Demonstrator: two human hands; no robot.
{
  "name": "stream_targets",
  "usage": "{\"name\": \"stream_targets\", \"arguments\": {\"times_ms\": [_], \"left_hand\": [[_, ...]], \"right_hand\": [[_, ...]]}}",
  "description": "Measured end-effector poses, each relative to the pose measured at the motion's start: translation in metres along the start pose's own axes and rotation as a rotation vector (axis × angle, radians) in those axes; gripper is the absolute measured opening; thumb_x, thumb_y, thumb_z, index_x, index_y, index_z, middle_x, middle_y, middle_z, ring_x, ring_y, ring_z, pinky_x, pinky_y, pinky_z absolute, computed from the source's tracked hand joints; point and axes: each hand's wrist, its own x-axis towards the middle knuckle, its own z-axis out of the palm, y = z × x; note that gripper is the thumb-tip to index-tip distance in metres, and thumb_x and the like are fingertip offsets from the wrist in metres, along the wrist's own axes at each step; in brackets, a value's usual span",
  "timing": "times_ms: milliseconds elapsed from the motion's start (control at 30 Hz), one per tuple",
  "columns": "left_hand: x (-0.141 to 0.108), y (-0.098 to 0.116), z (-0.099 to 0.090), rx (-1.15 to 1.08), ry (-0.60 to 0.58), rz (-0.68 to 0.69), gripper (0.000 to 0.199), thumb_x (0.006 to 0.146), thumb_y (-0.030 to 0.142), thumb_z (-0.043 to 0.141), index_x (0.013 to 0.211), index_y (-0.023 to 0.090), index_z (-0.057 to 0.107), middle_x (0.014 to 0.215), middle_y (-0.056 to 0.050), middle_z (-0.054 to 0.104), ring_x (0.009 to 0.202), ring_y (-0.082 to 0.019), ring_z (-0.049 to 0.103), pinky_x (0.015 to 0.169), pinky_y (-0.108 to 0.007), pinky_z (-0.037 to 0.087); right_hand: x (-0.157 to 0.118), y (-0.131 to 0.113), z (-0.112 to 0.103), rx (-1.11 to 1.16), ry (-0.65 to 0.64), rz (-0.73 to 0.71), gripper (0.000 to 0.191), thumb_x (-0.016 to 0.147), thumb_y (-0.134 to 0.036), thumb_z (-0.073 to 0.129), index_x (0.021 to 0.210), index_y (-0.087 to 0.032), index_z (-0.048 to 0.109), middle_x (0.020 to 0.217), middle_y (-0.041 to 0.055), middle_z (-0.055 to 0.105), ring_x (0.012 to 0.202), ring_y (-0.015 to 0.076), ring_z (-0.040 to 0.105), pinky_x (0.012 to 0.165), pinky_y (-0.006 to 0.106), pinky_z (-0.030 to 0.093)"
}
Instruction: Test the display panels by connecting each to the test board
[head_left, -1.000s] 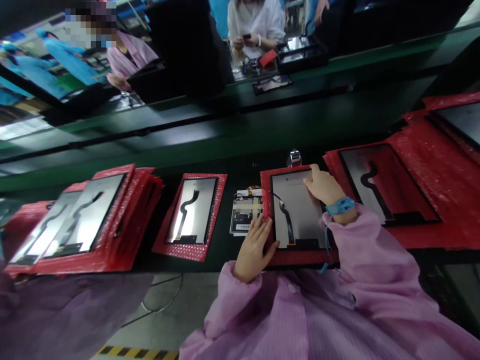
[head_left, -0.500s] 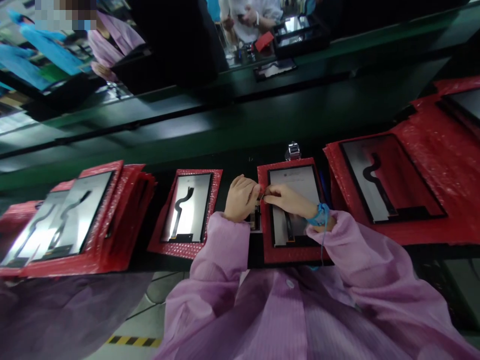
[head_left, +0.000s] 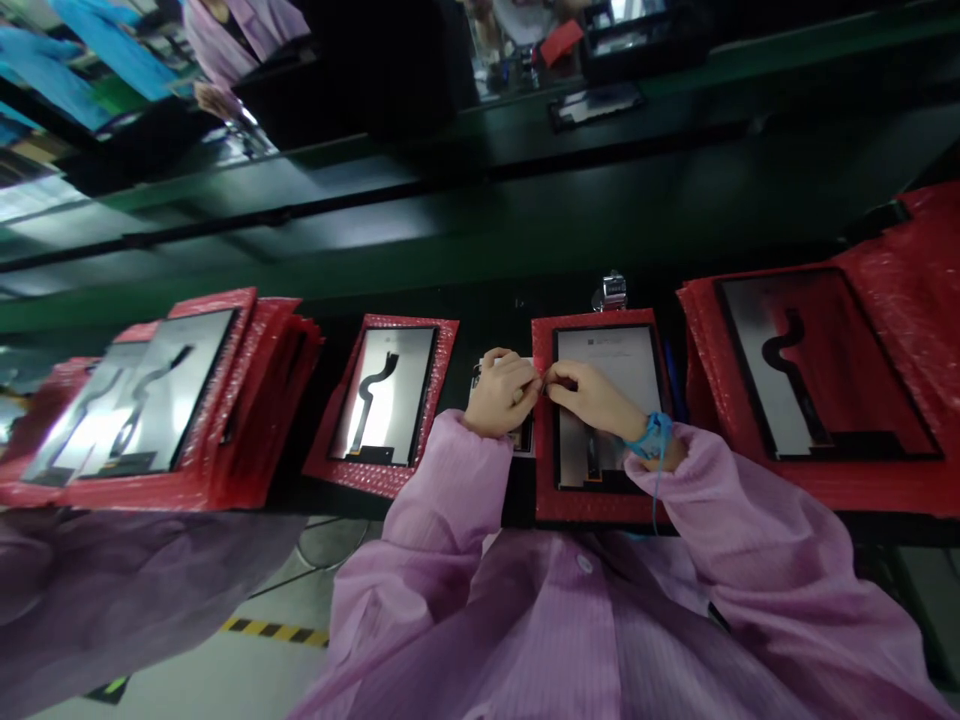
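Note:
My left hand [head_left: 504, 392] and my right hand [head_left: 589, 393] meet fingertip to fingertip over the left edge of a display panel [head_left: 611, 345]. Both are closed in a pinch, and whatever lies between the fingers is too small to make out. The panel rests on a red bubble-wrap sheet [head_left: 544, 490], with its dark flex cable [head_left: 592, 455] partly under my right forearm. Beneath my left hand shows part of a small light-coloured card or tray [head_left: 525, 440], mostly hidden. A blue band [head_left: 654, 435] circles my right wrist.
Another panel [head_left: 394, 390] lies on red wrap to the left, beside a stack of wrapped panels [head_left: 169, 390]. On the right is a further panel [head_left: 825, 370] on red wrap. A metal object [head_left: 612, 291] and a blue pen-like item [head_left: 674, 380] sit near the middle panel. Co-workers stand across the bench.
The view has shifted, so the bench things appear a little further right. My hands stay together at the panel's left edge, and the left fingers have curled closer to the right ones.

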Motion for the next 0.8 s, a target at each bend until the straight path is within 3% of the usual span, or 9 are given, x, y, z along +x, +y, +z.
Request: {"name": "stream_targets", "arguments": {"times_ms": [400,467,533,600,633,667,733,800], "left_hand": [[0.000,-0.003,0.000,-0.080,0.048,-0.038,0.032,0.095,0.028,0.038,0.067,0.021,0.052,0.068,-0.001,0.059,0.075,-0.018,0.054,0.097,-0.042,0.037],[0.000,-0.002,0.000,-0.156,0.240,-0.126,0.036,0.099,0.031,0.035,0.072,0.020,0.055,0.076,-0.003,0.062,0.084,-0.019,0.057,0.096,-0.040,0.040],[-0.003,0.004,0.001,-0.198,0.574,-0.291,0.037,0.102,0.033,0.029,0.092,0.020,0.062,0.102,-0.007,0.064,0.106,-0.021,0.057,0.101,-0.041,0.040],[-0.013,0.020,0.004,-0.185,0.812,-0.437,0.037,0.104,0.037,0.029,0.123,0.021,0.056,0.133,-0.011,0.052,0.131,-0.023,0.045,0.112,-0.044,0.034],[-0.020,0.030,0.007,-0.165,0.830,-0.459,0.040,0.103,0.039,0.033,0.136,0.023,0.048,0.143,-0.011,0.044,0.138,-0.024,0.037,0.116,-0.046,0.030],[-0.029,0.042,0.010,-0.143,0.771,-0.444,0.046,0.101,0.042,0.039,0.144,0.025,0.039,0.149,-0.012,0.036,0.143,-0.026,0.031,0.118,-0.047,0.027],[-0.048,0.068,0.021,-0.092,0.524,-0.327,0.068,0.094,0.045,0.055,0.152,0.025,0.027,0.156,-0.014,0.024,0.149,-0.032,0.021,0.120,-0.054,0.023],[-0.067,0.090,0.034,-0.057,0.235,-0.246,0.083,0.087,0.041,0.065,0.155,0.023,0.021,0.160,-0.018,0.014,0.151,-0.040,0.009,0.119,-0.062,0.019]], "right_hand": [[0.000,0.001,-0.012,0.046,-0.144,-0.036,0.024,0.089,-0.040,0.051,0.077,-0.019,0.055,0.072,-0.0012,0.053,0.068,0.0135,0.046,0.066,0.028,0.037],[0.000,0.000,-0.023,0.070,-0.167,-0.034,0.029,0.092,-0.043,0.048,0.081,-0.018,0.059,0.076,0.0009,0.058,0.070,0.0148,0.051,0.068,0.029,0.041],[-0.001,0.001,-0.037,0.055,-0.090,-0.024,0.034,0.096,-0.045,0.042,0.085,-0.018,0.061,0.082,0.0035,0.063,0.075,0.0168,0.056,0.072,0.031,0.044],[-0.002,0.005,-0.051,-0.124,0.140,0.004,0.030,0.097,-0.039,0.042,0.091,-0.018,0.062,0.088,0.0065,0.065,0.085,0.0205,0.059,0.080,0.035,0.046],[-0.002,0.008,-0.057,-0.280,0.290,0.036,0.026,0.097,-0.034,0.044,0.095,-0.017,0.063,0.094,0.0088,0.066,0.093,0.0236,0.058,0.085,0.039,0.045],[-0.001,0.012,-0.062,-0.456,0.429,0.083,0.023,0.095,-0.030,0.046,0.101,-0.016,0.064,0.103,0.0117,0.066,0.102,0.0274,0.056,0.091,0.043,0.043],[0.001,0.020,-0.069,-0.759,0.608,0.203,0.027,0.093,-0.024,0.049,0.114,-0.013,0.062,0.119,0.0176,0.061,0.117,0.0352,0.047,0.096,0.052,0.039],[0.004,0.028,-0.073,-0.899,0.628,0.296,0.031,0.094,-0.023,0.048,0.118,-0.009,0.061,0.125,0.0213,0.056,0.121,0.0392,0.042,0.096,0.055,0.037]]}}
